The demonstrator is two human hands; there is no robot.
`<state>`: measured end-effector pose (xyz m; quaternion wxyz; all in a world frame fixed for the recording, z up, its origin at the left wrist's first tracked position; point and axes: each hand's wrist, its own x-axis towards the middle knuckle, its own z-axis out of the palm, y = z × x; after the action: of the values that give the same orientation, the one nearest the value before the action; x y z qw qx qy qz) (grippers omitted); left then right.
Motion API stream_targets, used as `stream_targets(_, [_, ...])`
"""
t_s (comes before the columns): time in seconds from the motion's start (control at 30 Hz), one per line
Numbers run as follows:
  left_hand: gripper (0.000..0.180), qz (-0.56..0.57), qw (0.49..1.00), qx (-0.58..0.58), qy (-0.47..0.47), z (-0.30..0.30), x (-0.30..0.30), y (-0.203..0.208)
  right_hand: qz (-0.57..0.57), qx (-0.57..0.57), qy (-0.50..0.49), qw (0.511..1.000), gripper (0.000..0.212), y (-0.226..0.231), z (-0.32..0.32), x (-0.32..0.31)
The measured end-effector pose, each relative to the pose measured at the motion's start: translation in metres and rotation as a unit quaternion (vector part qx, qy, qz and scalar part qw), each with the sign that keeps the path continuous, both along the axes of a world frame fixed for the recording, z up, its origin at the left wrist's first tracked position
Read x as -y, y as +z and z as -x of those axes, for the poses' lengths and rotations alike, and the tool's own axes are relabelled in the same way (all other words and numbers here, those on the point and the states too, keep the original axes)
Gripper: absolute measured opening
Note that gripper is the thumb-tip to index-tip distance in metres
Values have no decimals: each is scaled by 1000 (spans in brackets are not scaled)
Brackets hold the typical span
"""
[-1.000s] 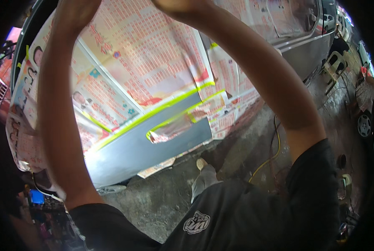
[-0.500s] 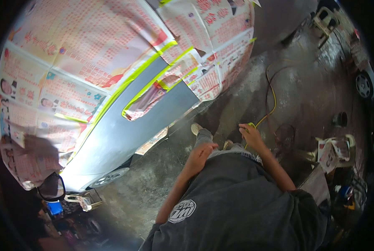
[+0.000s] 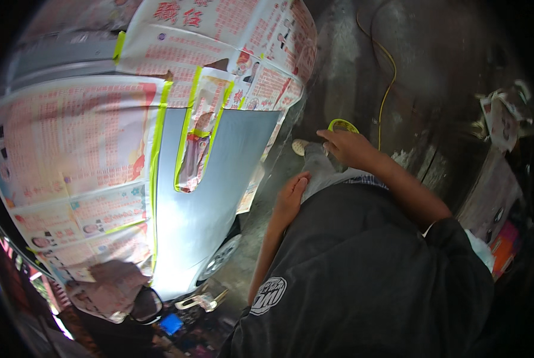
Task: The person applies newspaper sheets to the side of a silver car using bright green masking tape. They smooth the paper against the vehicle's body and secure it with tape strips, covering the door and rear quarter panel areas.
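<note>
My right hand (image 3: 345, 147) is closed on a roll of yellow-green masking tape (image 3: 354, 127), held out in front of my body. Low beside my thigh hangs my left hand (image 3: 289, 194); its thumb side faces up and the other fingers are mostly hidden, so I cannot make out its grip. To my left stands a car with a bare silver-grey body panel (image 3: 235, 141). Printed paper sheets (image 3: 88, 140) cover the surfaces around it, edged with yellow-green tape strips (image 3: 157, 149). A narrow paper-covered patch (image 3: 190, 160), outlined in the same tape, sits within the panel.
A yellow hose (image 3: 391, 83) runs along the dark floor ahead. The car's wheel (image 3: 219, 261) and side mirror (image 3: 146, 306) are at lower left, near a blue object (image 3: 171, 324). Crumpled paper (image 3: 501, 122) and a grey panel (image 3: 488, 191) stand at right.
My view has turned, and the car now appears more upright in it. The tape roll in my right hand shows more plainly. My left hand has dropped closer to my thigh.
</note>
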<state>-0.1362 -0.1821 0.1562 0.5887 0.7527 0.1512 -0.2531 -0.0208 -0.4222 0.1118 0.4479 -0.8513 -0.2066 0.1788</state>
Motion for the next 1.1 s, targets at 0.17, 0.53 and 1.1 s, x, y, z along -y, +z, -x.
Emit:
stream_targets(0.17, [29, -81, 996, 6, 28, -5, 15, 19, -52, -262, -2, 964, 48, 41, 0, 15])
stream_targets(0.53, [16, 4, 951, 258, 170, -37, 46, 98, -241, -129, 106, 956, 42, 107, -9, 8])
stream_targets(1.1, [11, -106, 947, 259, 159, 6, 15, 101, -117, 200, 249, 940, 35, 130, 15, -20])
